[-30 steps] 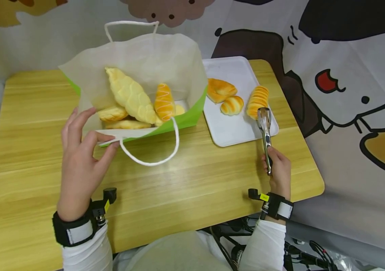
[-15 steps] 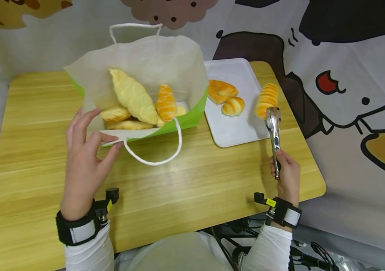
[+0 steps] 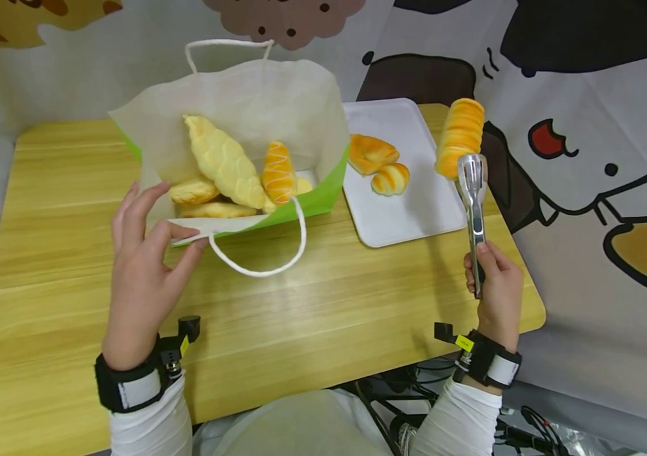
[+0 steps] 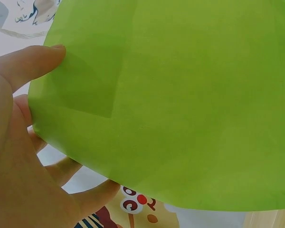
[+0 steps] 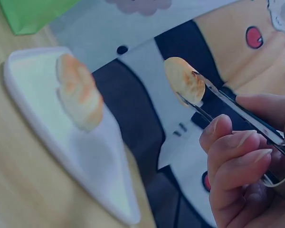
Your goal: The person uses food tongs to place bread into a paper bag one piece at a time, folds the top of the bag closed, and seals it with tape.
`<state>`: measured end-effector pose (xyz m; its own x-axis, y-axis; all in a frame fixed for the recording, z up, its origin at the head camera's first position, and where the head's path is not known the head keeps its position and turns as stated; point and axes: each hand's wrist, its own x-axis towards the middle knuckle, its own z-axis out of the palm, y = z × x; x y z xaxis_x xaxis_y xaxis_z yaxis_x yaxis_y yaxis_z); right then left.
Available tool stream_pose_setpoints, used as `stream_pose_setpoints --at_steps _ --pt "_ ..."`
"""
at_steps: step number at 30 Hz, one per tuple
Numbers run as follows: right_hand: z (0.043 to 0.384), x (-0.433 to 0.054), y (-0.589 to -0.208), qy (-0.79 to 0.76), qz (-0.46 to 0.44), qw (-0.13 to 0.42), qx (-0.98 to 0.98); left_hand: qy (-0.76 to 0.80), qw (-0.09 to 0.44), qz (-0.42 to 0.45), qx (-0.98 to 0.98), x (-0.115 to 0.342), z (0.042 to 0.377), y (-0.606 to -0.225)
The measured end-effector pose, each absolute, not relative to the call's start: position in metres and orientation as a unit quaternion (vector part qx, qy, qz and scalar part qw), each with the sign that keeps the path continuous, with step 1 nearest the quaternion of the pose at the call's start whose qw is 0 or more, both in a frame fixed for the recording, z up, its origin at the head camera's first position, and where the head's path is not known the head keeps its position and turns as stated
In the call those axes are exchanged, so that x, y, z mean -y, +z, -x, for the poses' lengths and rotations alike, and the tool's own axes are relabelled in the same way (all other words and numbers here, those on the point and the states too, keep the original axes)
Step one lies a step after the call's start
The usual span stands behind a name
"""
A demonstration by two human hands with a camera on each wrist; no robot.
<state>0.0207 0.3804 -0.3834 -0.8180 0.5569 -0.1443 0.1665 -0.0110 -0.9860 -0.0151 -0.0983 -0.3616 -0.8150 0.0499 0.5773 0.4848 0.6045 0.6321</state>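
My right hand [image 3: 499,288] grips metal tongs [image 3: 473,202], thumb on one arm and fingers round the other. Pinched in the tong tips is a ridged golden bread roll [image 3: 460,136], held up above the tray's right edge; the right wrist view shows the roll [image 5: 184,80] end-on between the tips. My left hand [image 3: 144,272] pinches the near rim of a green paper bag [image 3: 323,196] between thumb and fingers. In the left wrist view the thumb lies on the bag's green outside [image 4: 180,104]. Inside the open bag are a long pale braided bread [image 3: 223,161], an orange iced bread [image 3: 278,174] and other pieces.
A white tray [image 3: 397,221] stands right of the bag, bearing a heart-shaped bread [image 3: 371,154] and a small striped roll [image 3: 390,179]. The bag's white cord handle [image 3: 263,273] hangs over the wooden table [image 3: 301,329]. A printed cartoon curtain [image 3: 574,145] hangs behind.
The tongs have lifted the ridged roll off the tray and carried it up and to the right. My left hand keeps its hold on the bag rim.
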Motion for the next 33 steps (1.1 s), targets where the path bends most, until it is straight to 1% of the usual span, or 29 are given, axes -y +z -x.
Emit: stream_pose_setpoints --at_steps 6,16,27,33 --pt "-0.024 -0.371 -0.360 0.666 0.215 0.166 0.695 -0.417 0.264 0.158 0.855 0.099 0.015 -0.362" --pt "-0.028 -0.358 -0.317 0.642 0.137 0.158 0.737 -0.417 0.262 0.161 0.855 0.100 0.014 -0.361" --pt "-0.028 -0.349 -0.279 0.538 0.044 0.110 0.834 -0.384 0.248 0.173 0.872 0.104 0.013 -0.362" --pt "-0.019 -0.337 -0.269 0.468 0.024 0.056 0.881 -0.395 0.254 0.163 0.868 0.104 0.012 -0.360"
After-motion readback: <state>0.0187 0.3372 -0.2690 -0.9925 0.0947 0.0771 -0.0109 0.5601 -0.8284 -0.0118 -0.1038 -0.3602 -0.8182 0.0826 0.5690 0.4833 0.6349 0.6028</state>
